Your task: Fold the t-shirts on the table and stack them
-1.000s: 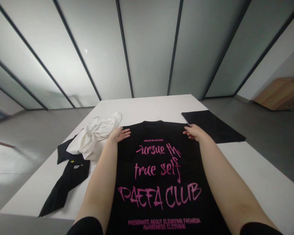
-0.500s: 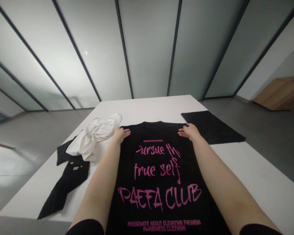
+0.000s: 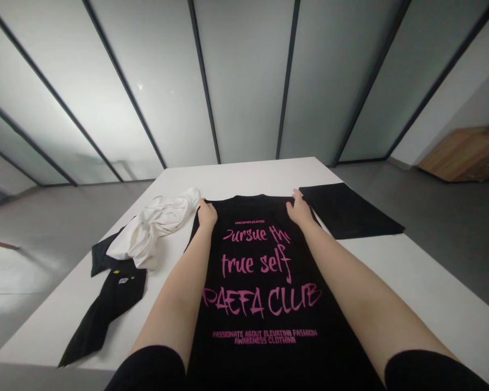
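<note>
A black T-shirt (image 3: 256, 282) with pink lettering is stretched out in front of me, its neckline towards the far side of the table. My left hand (image 3: 207, 213) is closed on its upper left shoulder corner. At the opposite shoulder corner, my right hand (image 3: 300, 209) grips the cloth, thumb towards the middle of the shirt. Some of the fingers are hidden behind the hands or fabric. The shirt's lower end runs out of view at the bottom, between my forearms.
A crumpled white garment (image 3: 155, 222) lies on the left of the white table (image 3: 244, 176), partly over black clothing (image 3: 110, 304). A flat, folded black cloth (image 3: 348, 212) rests at the right. Beyond stand frosted glass panels (image 3: 244, 81) and a wooden cabinet (image 3: 460, 155).
Both hands have moved slightly farther away and closer together, and the T-shirt's top edge has shifted with them. Their fingers, stretched inward over the shirt before, now curl at its shoulders.
</note>
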The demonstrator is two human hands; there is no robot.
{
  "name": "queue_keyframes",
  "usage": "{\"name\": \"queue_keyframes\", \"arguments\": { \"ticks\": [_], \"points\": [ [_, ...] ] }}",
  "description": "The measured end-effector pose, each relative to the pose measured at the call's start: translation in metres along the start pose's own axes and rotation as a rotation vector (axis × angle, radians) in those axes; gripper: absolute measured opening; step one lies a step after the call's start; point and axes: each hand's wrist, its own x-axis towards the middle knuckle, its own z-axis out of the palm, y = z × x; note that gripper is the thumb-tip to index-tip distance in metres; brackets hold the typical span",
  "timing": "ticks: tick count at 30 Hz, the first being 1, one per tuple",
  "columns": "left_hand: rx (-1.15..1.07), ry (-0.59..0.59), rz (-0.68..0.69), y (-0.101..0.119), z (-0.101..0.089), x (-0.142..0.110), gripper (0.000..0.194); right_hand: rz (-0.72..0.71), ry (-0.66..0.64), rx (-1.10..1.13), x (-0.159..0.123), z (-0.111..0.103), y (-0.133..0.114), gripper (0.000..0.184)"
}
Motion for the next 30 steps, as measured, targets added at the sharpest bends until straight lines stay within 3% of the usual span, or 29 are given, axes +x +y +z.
{"name": "queue_keyframes", "arguments": {
  "ticks": [3,6,9,11,16,19,23,27,30],
  "points": [
    [0.195,-0.102,0.174,0.006,0.0,-0.015,0.058,-0.182,-0.162,-0.335,-0.005,0.004,-0.004,0.055],
    [0.43,-0.27,0.308,0.013,0.0,-0.03,0.056,-0.178,-0.242,-0.475,-0.007,0.006,-0.01,0.057],
    [0.525,-0.385,0.289,0.019,-0.003,-0.04,0.061,-0.163,-0.284,-0.548,-0.008,0.005,-0.016,0.067],
    [0.509,-0.364,0.238,0.023,-0.006,-0.044,0.065,-0.167,-0.28,-0.515,-0.009,0.003,-0.017,0.069],
    [0.424,-0.072,0.129,0.026,-0.008,-0.05,0.068,-0.274,-0.091,-0.254,-0.01,-0.007,-0.006,0.054],
    [0.424,-0.159,0.041,0.019,-0.005,-0.049,0.073,-0.161,-0.012,-0.27,-0.012,-0.01,0.006,0.068],
    [0.443,-0.229,0.013,0.012,0.0,-0.045,0.081,0.05,-0.207,-0.413,-0.017,-0.005,0.01,0.11],
    [0.474,-0.255,0.02,0.014,0.0,-0.045,0.086,0.056,-0.266,-0.462,-0.022,0.003,-0.003,0.111],
    [0.462,-0.236,0.024,0.017,-0.001,-0.046,0.084,-0.031,-0.248,-0.448,-0.025,0.008,-0.014,0.106]
  ]
}}
